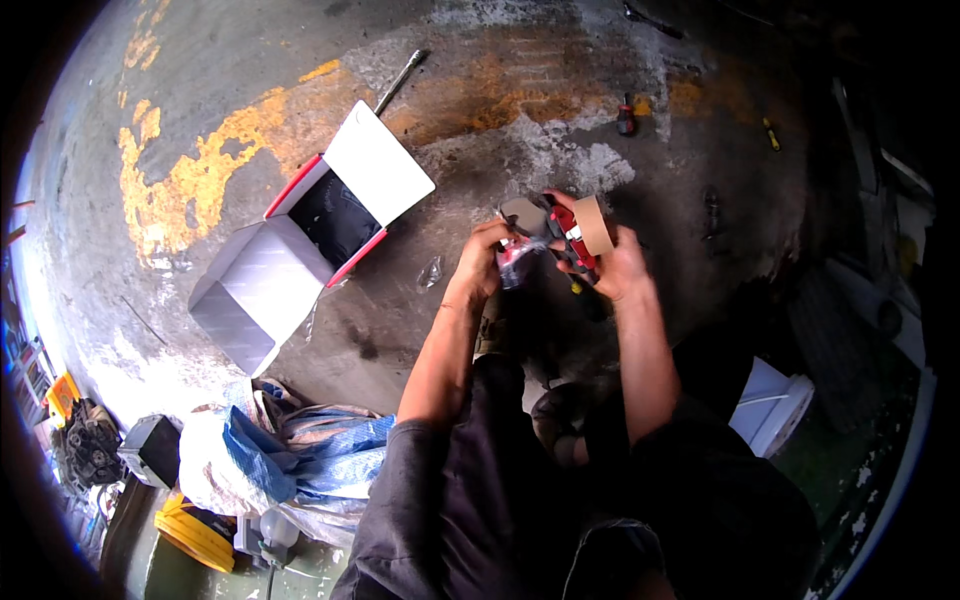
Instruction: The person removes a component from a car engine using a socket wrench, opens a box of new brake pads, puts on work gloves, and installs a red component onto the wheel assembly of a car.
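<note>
Above the floor in front of me, my right hand [622, 266] is closed around a small red-and-black item with a tan cardboard-like flap [593, 226]; its exact kind is unclear. My left hand [482, 262] pinches crinkled clear plastic wrapping [514, 255] with something red in or behind it. Between the two hands, a grey flat piece [525, 216] shows beside the red item. To the left, an open white-and-red cardboard box [352, 252] lies with its flaps spread, and dark material shows inside.
Beyond the box lies a metal rod-like tool [402, 80]. A red-and-black screwdriver [626, 115] and a small yellow-handled tool [771, 134] lie farther off. At lower left is a blue-and-white tarp [290, 455], near a yellow container [195, 532]. A white bucket [772, 408] stands at right.
</note>
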A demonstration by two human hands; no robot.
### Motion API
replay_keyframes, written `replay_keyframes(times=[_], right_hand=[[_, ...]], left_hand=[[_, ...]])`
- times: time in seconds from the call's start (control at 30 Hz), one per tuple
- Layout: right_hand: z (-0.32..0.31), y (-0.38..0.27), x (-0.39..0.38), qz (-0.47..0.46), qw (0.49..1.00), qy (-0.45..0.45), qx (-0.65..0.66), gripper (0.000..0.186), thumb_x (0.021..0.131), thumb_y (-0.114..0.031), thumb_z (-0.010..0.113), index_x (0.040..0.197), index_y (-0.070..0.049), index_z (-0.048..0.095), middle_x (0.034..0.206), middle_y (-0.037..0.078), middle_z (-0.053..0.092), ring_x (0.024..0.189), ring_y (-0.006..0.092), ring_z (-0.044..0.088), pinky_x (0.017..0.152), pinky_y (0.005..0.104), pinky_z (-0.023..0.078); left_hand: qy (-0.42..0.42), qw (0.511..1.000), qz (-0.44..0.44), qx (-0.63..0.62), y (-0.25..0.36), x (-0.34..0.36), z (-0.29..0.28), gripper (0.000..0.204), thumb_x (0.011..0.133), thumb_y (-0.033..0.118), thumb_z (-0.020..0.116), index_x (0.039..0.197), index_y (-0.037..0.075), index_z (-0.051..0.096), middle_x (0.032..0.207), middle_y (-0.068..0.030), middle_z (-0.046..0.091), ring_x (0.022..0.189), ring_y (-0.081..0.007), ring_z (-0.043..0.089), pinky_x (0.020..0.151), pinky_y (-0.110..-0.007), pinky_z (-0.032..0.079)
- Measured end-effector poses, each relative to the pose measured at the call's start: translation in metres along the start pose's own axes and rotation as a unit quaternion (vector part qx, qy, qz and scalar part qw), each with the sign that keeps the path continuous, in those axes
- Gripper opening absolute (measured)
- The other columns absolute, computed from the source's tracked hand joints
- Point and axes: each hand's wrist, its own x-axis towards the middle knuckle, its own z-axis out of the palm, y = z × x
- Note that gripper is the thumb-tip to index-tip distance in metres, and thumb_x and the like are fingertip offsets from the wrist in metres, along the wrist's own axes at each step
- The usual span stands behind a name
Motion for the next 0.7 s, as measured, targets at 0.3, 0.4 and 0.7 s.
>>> replay_keyframes(times=[0.3,0.4,0.7], right_hand=[[-0.04,-0.064,0.1,-0.082,0.933,0.217,-0.276,0.043,0.087,-0.016,0.054,0.127,0.0,0.052,0.111,0.013,0.061,0.092,0.0254,0.066,0.064,0.038,0.063],[-0.037,-0.087,0.107,-0.073,0.859,0.248,-0.442,0.038,0.087,-0.019,0.058,0.12,0.0,0.061,0.113,0.013,0.063,0.099,0.0241,0.064,0.066,0.0367,0.06],[0.028,-0.014,0.042,-0.079,0.816,0.043,-0.571,0.059,0.077,-0.029,0.083,0.12,0.003,0.058,0.101,0.011,0.068,0.094,0.0163,0.064,0.082,0.0289,0.052]], left_hand=[[0.087,0.994,0.055,0.026,0.006,-0.01,0.015,0.049,0.063,-0.008,0.047,0.108,-0.006,0.064,0.092,-0.0094,0.067,0.074,-0.0181,0.064,0.065,-0.025,0.05],[0.114,0.991,0.044,0.057,0.01,-0.023,0.023,0.028,0.067,-0.008,0.05,0.09,-0.003,0.064,0.079,-0.0068,0.064,0.063,-0.014,0.057,0.056,-0.025,0.043],[0.171,0.949,0.051,0.259,0.016,-0.041,0.043,0.011,0.079,0.001,0.059,0.087,-0.004,0.065,0.07,-0.0032,0.061,0.056,-0.0092,0.054,0.05,-0.024,0.042]])
